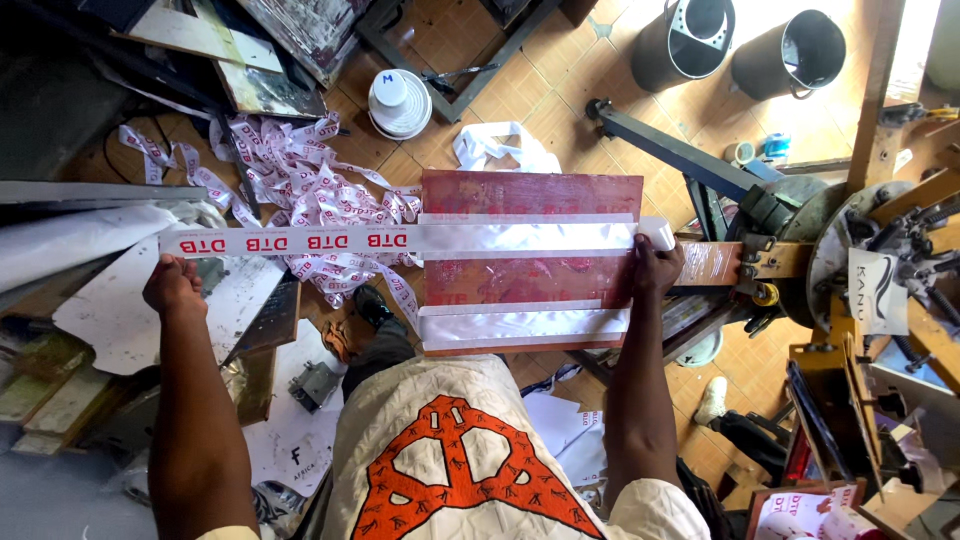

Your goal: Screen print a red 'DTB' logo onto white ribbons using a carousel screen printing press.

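A long white ribbon (400, 239) with red printed letters stretches flat across the upper part of a red printing board (525, 283). My left hand (172, 285) grips the ribbon's left end, well off the board's left edge. My right hand (652, 267) presses the ribbon's right end against the board's right edge. A second plain white ribbon strip (523, 325) lies across the lower part of the board. The board sits on an arm (712, 262) of a metal printing machine at the right.
A heap of printed ribbon (310, 190) lies on the tiled floor behind the board. A white lidded tub (399, 101) and a white plastic bag (497, 146) sit beyond it. Two dark metal buckets (740, 45) stand at the top right. Boards and paper sheets crowd the left.
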